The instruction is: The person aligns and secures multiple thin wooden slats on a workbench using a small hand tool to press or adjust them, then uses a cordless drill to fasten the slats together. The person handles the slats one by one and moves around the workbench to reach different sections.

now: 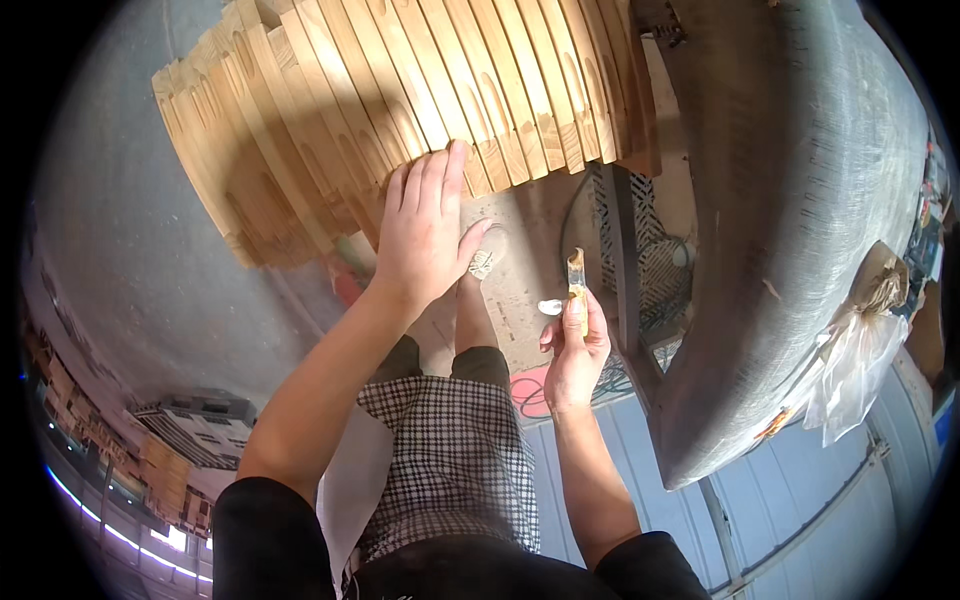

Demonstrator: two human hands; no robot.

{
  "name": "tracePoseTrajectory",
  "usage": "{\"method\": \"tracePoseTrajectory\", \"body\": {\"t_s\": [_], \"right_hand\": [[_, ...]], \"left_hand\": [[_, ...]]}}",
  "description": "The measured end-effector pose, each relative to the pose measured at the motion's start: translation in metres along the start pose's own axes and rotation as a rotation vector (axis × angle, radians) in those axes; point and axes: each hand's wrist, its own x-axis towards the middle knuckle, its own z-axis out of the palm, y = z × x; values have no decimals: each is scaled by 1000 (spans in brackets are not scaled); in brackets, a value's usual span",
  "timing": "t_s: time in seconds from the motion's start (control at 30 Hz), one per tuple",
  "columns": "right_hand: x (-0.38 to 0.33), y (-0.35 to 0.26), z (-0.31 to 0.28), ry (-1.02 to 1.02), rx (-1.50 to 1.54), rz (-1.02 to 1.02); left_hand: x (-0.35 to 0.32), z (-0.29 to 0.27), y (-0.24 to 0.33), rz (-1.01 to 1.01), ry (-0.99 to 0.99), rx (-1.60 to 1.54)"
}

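Observation:
A row of pale wooden boards [440,75], packed side by side with rounded slots cut in several of them, fills the upper part of the head view. My left hand [425,225] rests with fingers stretched out against the near ends of the boards, thumb apart, holding nothing. Lower and to the right, my right hand [577,350] is closed round a small putty knife [576,275] with a yellowish handle and brown smears on its blade, pointing away from me. A small white piece [550,307] shows beside those fingers; whether they hold it I cannot tell.
A large grey curved surface [800,240] bulges along the right, with a clear plastic bag [855,370] hanging at its edge. A dark metal leg [622,260] stands beside a patterned black-and-white panel [655,265]. Green cord lies on the floor near my feet.

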Motion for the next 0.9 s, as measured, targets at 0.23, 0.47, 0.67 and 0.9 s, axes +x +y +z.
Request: {"method": "tracePoseTrajectory", "body": {"t_s": [0.23,0.47,0.67,0.9], "right_hand": [[-3,3,1,-16,1,-4],[-5,3,1,-29,-15,-17],[-7,0,4,-15,-10,-14],[-8,7,2,3,0,-6]], "left_hand": [[4,3,-9,42,-115,266],[0,-10,-13,87,-41,50],[3,-4,-6,28,-48,106],[2,0,2,41,2,81]]}}
